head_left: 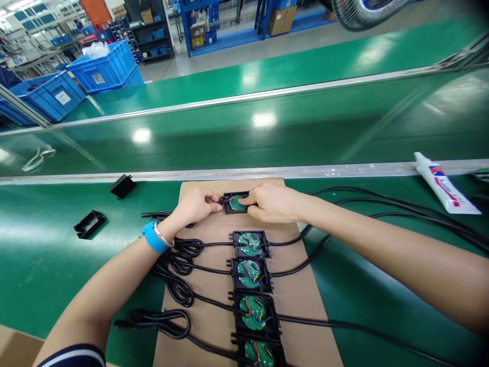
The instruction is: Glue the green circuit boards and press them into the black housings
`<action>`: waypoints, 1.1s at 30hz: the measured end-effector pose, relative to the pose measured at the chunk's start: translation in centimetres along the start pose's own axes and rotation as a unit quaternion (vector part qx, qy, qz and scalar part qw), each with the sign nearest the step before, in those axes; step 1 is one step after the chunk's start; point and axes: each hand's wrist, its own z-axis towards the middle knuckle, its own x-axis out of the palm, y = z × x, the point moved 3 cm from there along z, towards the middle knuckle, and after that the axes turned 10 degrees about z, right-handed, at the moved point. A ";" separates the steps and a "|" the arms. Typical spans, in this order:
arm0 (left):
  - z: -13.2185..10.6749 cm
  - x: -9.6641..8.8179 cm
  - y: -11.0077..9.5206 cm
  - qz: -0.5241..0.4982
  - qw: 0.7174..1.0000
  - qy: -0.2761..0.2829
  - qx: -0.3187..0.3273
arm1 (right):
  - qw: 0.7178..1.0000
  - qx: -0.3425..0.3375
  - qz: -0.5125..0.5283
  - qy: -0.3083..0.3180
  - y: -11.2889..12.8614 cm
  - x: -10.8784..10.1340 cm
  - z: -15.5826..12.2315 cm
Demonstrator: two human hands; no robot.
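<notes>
Your left hand (200,206) is pinched narrow on the black lead (220,201) at the left end of the topmost black case (234,211). Your right hand (263,203) is at that case's right end, fingers bent close, a fingertip at the green board (236,203) inside; you can't tell from here whether it grips anything. This case lies at the far end of the brown cardboard (214,285), which rests on the green surface (130,275).

Nearer you, four more open cases (271,285) run in a column, each with a round green board and coloured wires; any print on the boards is too small to read. Coiled black cables (183,257) lie to their left, and thicker black cables (362,330) run off to the right.

To your right, the white tube (443,186) carries blue and red printing, its lettering too blurred to make out. Beyond the surface on the left, the blue bins (114,61) bear white labels (63,98) with marks you can't read. Two black housings (90,225) sit left of the cardboard.
</notes>
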 end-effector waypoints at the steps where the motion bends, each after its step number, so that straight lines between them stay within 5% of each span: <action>1: 0.0 0.2 0.1 -0.005 1.000 0.003 0.001 | 1.000 -0.004 0.014 -0.001 0.1 0.2 -0.3; 5: -0.8 0.7 -0.9 -0.004 1.000 -0.005 0.019 | 0.999 -0.003 0.053 -0.005 0.5 1.2 -1.7; 8: -1.7 0.6 -2.2 0.118 0.990 -0.044 0.063 | 0.998 0.003 0.061 -0.014 0.6 1.6 -2.3; 12: -2.7 0.7 -3.5 0.290 0.951 -0.039 0.101 | 0.998 0.006 0.059 -0.020 0.7 1.6 -2.3; 21: -3.7 2.3 -7.0 0.466 0.872 0.024 0.151 | 0.999 0.031 0.030 0.008 1.3 1.4 -2.1; 29: -4.5 1.7 -6.1 0.454 0.884 -0.034 0.106 | 0.999 0.043 0.025 -0.013 2.1 1.3 -2.4; 33: -4.3 2.2 -5.9 0.389 0.904 -0.033 0.176 | 0.998 0.049 0.028 -0.012 2.2 1.3 -2.7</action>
